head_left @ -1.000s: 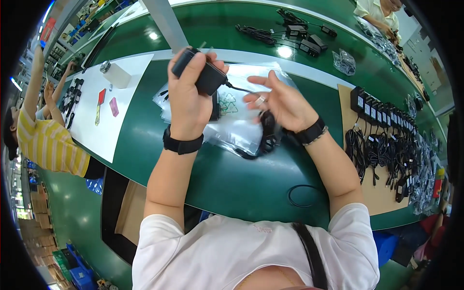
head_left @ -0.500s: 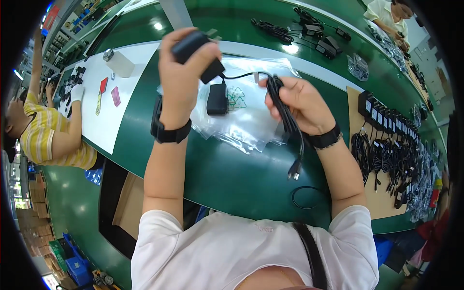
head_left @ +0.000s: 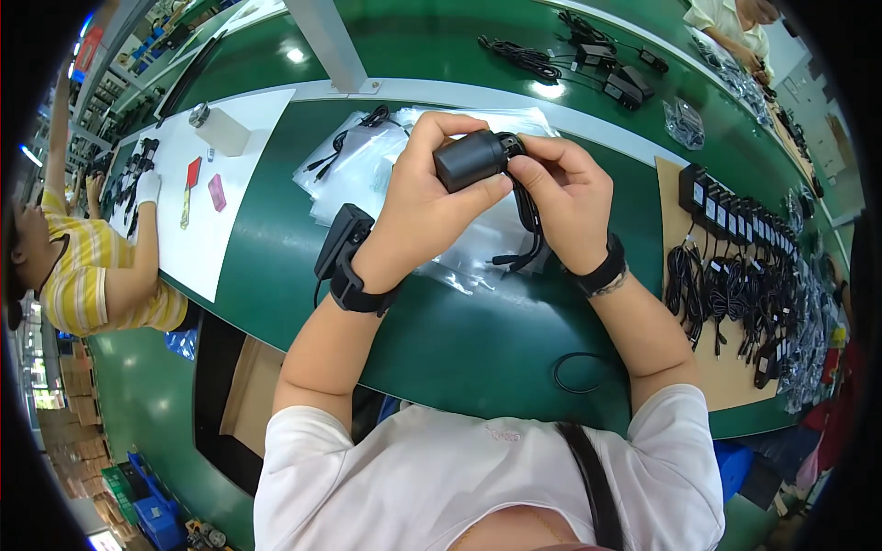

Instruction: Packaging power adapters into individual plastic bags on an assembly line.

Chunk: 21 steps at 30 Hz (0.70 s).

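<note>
Above the green workbench (head_left: 478, 340), my left hand (head_left: 418, 207) grips a black power adapter (head_left: 467, 162) by its body, thumb below and fingers over the top. My right hand (head_left: 571, 188) is closed on a coiled black cable (head_left: 527, 209), pressing its upper loops against the adapter's right end. The cable's loose plug ends hang below, over clear plastic bags (head_left: 450, 268). Another black cable (head_left: 342, 142) lies on the bags, left of my hands. Each wrist wears a black band, and the left one carries a black box-like device (head_left: 342, 241).
On the right, a cardboard sheet (head_left: 675, 197) bears rows of black adapters (head_left: 735, 216) with bundled cables. More adapters (head_left: 625, 87) lie beyond a pale divider. A white bottle (head_left: 220, 130) stands at the left, near a person in a yellow striped shirt (head_left: 115, 262). A thin cable loop (head_left: 577, 375) lies near me.
The adapter has come down and right in my left hand, and the cable bundle now meets its end. My hands have drawn together. The cable on the left bags has come into sight.
</note>
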### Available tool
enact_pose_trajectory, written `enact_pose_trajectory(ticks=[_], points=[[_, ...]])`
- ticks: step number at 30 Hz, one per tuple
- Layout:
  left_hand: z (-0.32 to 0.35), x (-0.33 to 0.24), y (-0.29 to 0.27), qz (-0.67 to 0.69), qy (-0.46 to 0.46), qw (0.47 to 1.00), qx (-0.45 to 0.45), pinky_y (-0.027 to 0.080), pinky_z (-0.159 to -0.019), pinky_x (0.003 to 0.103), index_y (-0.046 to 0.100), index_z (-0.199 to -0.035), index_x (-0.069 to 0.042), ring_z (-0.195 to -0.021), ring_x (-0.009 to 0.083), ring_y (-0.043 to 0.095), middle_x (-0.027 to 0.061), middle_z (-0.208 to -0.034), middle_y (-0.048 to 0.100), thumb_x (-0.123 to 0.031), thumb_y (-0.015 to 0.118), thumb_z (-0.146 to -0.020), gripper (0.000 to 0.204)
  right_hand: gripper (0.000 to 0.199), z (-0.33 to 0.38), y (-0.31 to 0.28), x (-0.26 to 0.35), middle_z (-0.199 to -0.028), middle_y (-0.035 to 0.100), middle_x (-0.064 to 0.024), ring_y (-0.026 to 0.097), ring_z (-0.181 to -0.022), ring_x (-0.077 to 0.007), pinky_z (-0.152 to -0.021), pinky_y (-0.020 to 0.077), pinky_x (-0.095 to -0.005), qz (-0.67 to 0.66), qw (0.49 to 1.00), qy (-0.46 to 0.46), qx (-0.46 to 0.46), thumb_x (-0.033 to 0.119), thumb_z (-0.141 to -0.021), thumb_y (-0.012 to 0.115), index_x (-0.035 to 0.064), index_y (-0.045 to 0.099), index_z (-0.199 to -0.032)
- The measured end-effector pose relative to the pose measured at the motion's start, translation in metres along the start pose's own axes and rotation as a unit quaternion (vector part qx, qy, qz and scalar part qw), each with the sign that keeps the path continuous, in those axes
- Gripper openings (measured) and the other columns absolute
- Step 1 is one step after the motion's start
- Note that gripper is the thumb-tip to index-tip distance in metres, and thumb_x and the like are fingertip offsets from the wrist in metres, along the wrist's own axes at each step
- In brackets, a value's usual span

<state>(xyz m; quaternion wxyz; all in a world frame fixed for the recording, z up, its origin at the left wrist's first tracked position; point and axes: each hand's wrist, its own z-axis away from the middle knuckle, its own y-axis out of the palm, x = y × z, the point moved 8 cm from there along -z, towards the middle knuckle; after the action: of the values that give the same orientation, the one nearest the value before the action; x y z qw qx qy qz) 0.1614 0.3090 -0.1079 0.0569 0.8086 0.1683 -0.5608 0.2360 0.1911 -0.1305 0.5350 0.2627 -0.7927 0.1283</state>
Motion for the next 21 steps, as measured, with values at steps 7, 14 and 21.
enact_pose_trajectory(ticks=[7, 14, 21], points=[[0.004, 0.003, 0.006, -0.038, -0.009, 0.999, -0.013, 0.047, -0.072, 0.025, 0.045, -0.104, -0.004, -0.087, 0.0118, 0.053, 0.0062, -0.099, 0.052, -0.003, 0.071, -0.070, 0.044, 0.018, -0.004, -0.005, -0.011, -0.092, 0.061, -0.0072, 0.058, -0.081, -0.0098, -0.073, 0.0469, -0.0204, -0.076, 0.994, 0.061, -0.048, -0.001, -0.082, 0.060, -0.0056, 0.058, -0.099], [0.010, 0.027, 0.006, 0.146, -0.144, 0.977, -0.053, 0.049, -0.071, 0.026, 0.045, -0.101, -0.001, -0.081, 0.0126, 0.055, 0.0072, -0.091, 0.053, -0.005, 0.071, -0.068, 0.042, 0.017, 0.003, -0.001, 0.009, -0.094, 0.061, -0.0088, 0.057, -0.082, -0.0118, -0.072, 0.0471, -0.0219, 0.043, 0.994, -0.090, -0.035, 0.000, -0.082, 0.060, -0.0040, 0.059, -0.099], [0.011, 0.044, 0.021, 0.308, -0.238, 0.921, -0.017, 0.049, -0.070, 0.027, 0.049, -0.101, 0.001, -0.077, 0.0140, 0.058, 0.0069, -0.089, 0.057, -0.001, 0.067, -0.071, 0.035, 0.021, 0.003, 0.013, 0.036, -0.091, 0.061, -0.0081, 0.057, -0.076, -0.0113, -0.068, 0.0465, -0.0238, 0.319, 0.904, -0.285, -0.015, 0.001, -0.080, 0.061, 0.0000, 0.059, -0.102]])
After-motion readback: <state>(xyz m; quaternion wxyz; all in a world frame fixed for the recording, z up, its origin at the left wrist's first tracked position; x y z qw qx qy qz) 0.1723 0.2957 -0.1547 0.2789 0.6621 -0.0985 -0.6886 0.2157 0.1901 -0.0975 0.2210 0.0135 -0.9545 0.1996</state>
